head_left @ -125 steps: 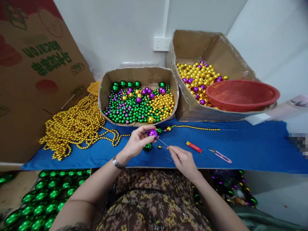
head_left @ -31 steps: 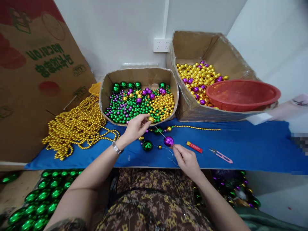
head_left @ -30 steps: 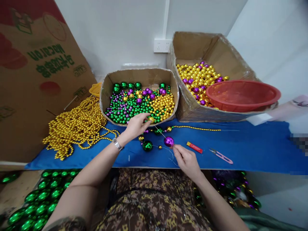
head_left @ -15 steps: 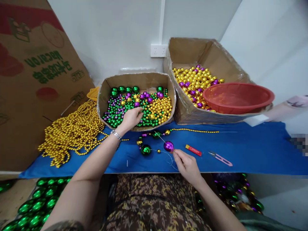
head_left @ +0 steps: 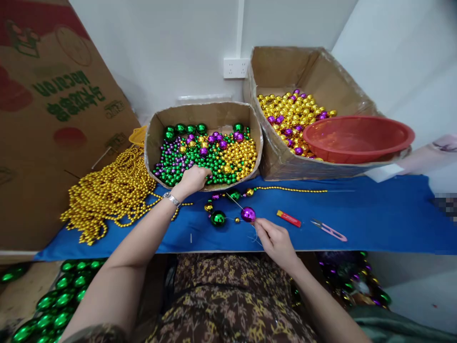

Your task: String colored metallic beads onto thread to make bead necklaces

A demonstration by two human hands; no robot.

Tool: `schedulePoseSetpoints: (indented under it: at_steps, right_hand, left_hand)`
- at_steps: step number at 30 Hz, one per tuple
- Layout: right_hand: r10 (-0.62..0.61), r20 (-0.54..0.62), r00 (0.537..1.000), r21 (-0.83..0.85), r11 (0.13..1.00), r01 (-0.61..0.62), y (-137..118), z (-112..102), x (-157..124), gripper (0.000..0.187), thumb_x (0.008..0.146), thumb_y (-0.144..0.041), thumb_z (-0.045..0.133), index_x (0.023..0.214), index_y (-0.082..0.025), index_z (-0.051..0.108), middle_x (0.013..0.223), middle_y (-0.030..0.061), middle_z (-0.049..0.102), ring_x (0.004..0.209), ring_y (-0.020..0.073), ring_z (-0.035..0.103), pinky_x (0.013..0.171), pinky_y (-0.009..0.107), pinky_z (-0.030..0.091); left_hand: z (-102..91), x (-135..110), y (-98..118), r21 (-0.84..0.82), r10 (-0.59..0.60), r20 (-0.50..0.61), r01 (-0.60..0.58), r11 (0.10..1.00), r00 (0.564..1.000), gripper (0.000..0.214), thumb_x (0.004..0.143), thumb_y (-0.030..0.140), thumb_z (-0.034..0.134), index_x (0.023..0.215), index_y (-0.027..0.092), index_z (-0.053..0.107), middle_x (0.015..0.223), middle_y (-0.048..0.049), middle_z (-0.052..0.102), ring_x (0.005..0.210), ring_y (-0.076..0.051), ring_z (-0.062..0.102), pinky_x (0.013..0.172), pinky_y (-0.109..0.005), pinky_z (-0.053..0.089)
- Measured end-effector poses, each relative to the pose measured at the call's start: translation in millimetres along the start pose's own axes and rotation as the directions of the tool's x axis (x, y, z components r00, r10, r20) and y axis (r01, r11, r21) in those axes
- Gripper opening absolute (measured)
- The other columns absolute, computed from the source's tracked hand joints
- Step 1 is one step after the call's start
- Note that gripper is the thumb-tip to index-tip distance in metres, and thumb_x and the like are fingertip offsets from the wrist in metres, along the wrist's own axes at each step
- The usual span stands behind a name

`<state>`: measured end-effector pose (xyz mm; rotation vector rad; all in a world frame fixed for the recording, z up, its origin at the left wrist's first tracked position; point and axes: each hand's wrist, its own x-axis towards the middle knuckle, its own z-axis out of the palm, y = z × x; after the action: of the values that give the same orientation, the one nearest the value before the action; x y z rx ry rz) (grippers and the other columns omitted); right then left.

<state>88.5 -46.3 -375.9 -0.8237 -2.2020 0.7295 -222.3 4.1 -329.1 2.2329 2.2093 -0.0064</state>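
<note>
My left hand (head_left: 194, 181) reaches over the front rim of a cardboard box (head_left: 200, 112) full of small green, gold and purple beads (head_left: 214, 157). Its fingertips are drawn together among the beads; whatever they hold is hidden. With closed fingertips, my right hand (head_left: 276, 240) grips a thin needle (head_left: 233, 201) that runs through a large shiny purple bead (head_left: 248, 214) and points up-left. A loop of thread hangs by that hand. Just left of it, a large green bead (head_left: 217, 218) and a small gold bead (head_left: 237, 220) belong to the strand on the cloth.
Gold bead chains (head_left: 110, 190) are heaped left on the blue cloth (head_left: 378, 214). A red lighter (head_left: 290, 218) and pink thread snips (head_left: 330, 230) lie right. Behind stands a larger box (head_left: 278, 164) of gold and purple balls, with a red basin (head_left: 360, 138) on its rim.
My left hand has drawn slightly toward me within the bead box, fingers curled closer. My right hand keeps its hold on the needle and purple bead. The view has shifted a little.
</note>
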Motion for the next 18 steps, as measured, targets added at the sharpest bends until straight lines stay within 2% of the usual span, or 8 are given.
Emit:
schedulePoseSetpoints:
  at_steps: [4,7,11,13,15,16,18]
  right_hand:
    - [0.003,-0.006,1.000,-0.017,1.000,-0.003,0,0,0,0.021,0.098,-0.023,0.043,0.098,-0.019,0.064,0.082,0.0050,0.069,0.068,0.0146,0.064,0.062,0.024,0.047]
    - [-0.003,-0.019,1.000,-0.032,0.999,0.003,0,-1,-1,0.021,0.098,-0.023,0.043,0.097,-0.018,0.063,0.084,0.0057,0.070,0.071,0.0151,0.065,0.065,0.024,0.048]
    - [0.000,-0.012,1.000,-0.047,0.999,-0.001,1,-1,-1,0.021,0.098,-0.024,0.043,0.096,-0.018,0.063,0.085,0.0054,0.070,0.073,0.0152,0.066,0.067,0.024,0.048]
    - [0.007,-0.012,1.000,-0.049,0.999,-0.008,1,-1,-2,0.021,0.098,-0.025,0.042,0.095,-0.019,0.063,0.084,0.0051,0.071,0.073,0.0153,0.066,0.067,0.024,0.048]
    - [0.019,-0.011,1.000,-0.048,0.999,-0.020,1,0,-1,0.022,0.098,-0.026,0.042,0.094,-0.019,0.063,0.083,0.0048,0.071,0.072,0.0152,0.066,0.066,0.024,0.047]
    - [0.023,-0.009,1.000,-0.048,0.999,-0.024,1,0,-1,0.022,0.098,-0.026,0.043,0.094,-0.019,0.063,0.083,0.0047,0.071,0.072,0.0151,0.066,0.066,0.024,0.047]
    - [0.023,-0.013,1.000,-0.052,0.998,-0.024,2,1,-1,0.021,0.098,-0.026,0.043,0.093,-0.019,0.062,0.082,0.0045,0.070,0.070,0.0150,0.065,0.066,0.024,0.046]
  left_hand:
    - [6.2,-1,0,-0.031,-0.010,-0.034,0.009,0.999,0.999,0.030,0.083,0.015,0.051,0.106,0.023,0.069,0.106,-0.0077,0.071,0.099,-0.028,0.063,0.075,-0.033,0.050]
    - [7.7,-5,-1,-0.115,-0.018,-0.105,0.006,0.993,0.994,0.028,0.083,0.018,0.052,0.106,0.021,0.068,0.106,-0.0076,0.070,0.099,-0.026,0.063,0.080,-0.033,0.049]
    - [7.0,-10,0,-0.292,-0.070,-0.244,-0.004,0.957,0.967,0.027,0.081,0.018,0.055,0.103,0.016,0.069,0.100,-0.0082,0.070,0.087,-0.023,0.065,0.080,-0.033,0.050]
    - [7.3,-12,2,-0.437,-0.126,-0.298,-0.018,0.899,0.946,0.024,0.078,0.019,0.057,0.099,0.015,0.069,0.093,-0.0070,0.071,0.078,-0.020,0.065,0.076,-0.032,0.050]
    - [8.4,-16,6,-0.653,-0.195,-0.279,-0.037,0.756,0.940,0.021,0.078,0.023,0.061,0.095,0.015,0.069,0.083,-0.0054,0.071,0.071,-0.018,0.064,0.069,-0.030,0.051]
    - [8.8,-18,9,-0.767,-0.228,-0.241,-0.041,0.640,0.944,0.022,0.078,0.026,0.063,0.095,0.015,0.069,0.079,-0.0047,0.070,0.069,-0.017,0.064,0.067,-0.029,0.051]
    - [8.5,-23,16,-0.935,-0.269,-0.145,-0.042,0.353,0.952,0.025,0.076,0.030,0.068,0.095,0.014,0.069,0.075,-0.0042,0.070,0.070,-0.017,0.066,0.066,-0.028,0.053]
